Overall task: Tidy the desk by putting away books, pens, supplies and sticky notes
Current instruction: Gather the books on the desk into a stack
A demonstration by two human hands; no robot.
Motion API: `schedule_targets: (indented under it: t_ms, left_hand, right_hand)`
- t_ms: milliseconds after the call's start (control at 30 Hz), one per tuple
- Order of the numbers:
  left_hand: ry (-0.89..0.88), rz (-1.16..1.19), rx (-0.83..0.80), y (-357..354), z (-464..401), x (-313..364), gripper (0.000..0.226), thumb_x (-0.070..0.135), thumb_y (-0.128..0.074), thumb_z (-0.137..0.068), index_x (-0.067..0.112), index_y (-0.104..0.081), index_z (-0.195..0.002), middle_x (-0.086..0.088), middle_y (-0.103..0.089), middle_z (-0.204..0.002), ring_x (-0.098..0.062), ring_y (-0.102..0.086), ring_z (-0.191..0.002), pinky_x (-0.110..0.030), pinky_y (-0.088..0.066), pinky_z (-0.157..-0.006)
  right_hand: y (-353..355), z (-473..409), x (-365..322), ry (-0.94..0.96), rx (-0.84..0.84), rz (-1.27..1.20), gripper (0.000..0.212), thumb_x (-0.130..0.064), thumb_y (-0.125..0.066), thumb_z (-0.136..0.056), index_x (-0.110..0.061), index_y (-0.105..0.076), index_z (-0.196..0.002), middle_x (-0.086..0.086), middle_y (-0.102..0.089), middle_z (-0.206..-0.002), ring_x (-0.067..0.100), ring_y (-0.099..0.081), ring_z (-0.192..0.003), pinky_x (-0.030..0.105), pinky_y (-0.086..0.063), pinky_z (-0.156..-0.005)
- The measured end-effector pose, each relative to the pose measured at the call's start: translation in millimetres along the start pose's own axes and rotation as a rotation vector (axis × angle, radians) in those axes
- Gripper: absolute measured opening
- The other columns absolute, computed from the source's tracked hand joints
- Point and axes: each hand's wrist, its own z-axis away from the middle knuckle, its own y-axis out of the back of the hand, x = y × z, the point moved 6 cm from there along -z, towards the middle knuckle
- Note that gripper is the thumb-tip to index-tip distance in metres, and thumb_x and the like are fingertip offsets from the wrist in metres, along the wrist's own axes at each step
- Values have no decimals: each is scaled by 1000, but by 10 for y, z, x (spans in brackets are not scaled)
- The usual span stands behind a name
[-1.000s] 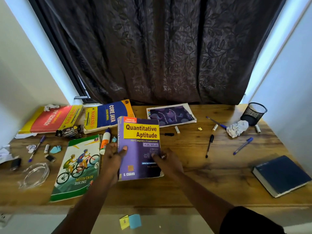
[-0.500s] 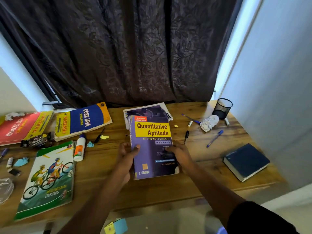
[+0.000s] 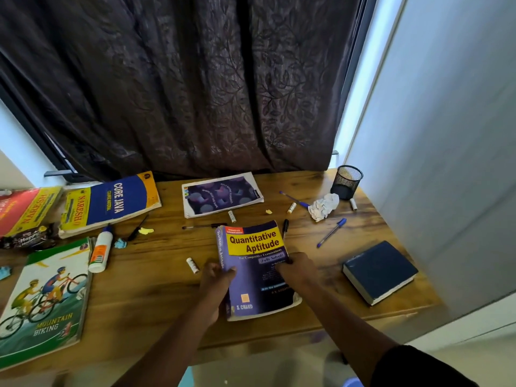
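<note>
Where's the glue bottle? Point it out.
The glue bottle lies on the left part of the desk, between the mountain biking book and the Core Java book.

We see dim light, daylight leaking past the curtain (image 3: 178, 88) at two o'clock; edges bow wide-angle, and everything looks slightly soft.
</note>
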Motion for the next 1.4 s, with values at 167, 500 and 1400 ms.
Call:
schedule_targets:
  t_ms: [167, 500, 1400]
  left_hand:
    - [-121, -268, 57, -51, -11, 101, 16, 33, -70, -95, 23, -59, -98, 0, -72, -97, -16, -71, -84, -36, -59, -68]
    - [-300, -844, 227, -71, 10, 450, 10, 30, -72, -92, 22, -73, -98, 8, -69, -92, -6, -58, -77, -20, -39, -55]
    - [-286, -551, 157, 1085, -1518, 1578, 27, 18, -47, -104, 9, -62, -125, -9, -62, -119, -14, -51, -91, -24, -35, -61]
  right_hand:
    - [173, -20, 81, 36, 77, 175, 20, -43, -65, -85, -24, -63, -92, -10, -65, -79, 9, -62, -71, 25, -44, -57]
    - [221, -157, -123, 114, 83, 470, 54, -49, -73, -81, -24, -48, -122, 2, -55, -118, 25, -60, -107, 38, -47, -79]
    - [-1751, -1077, -2144, 628, -98, 711, 55, -27, -66, -90, -18, -49, -141, 10, -51, -140, 34, -55, -124, 51, -55, -93]
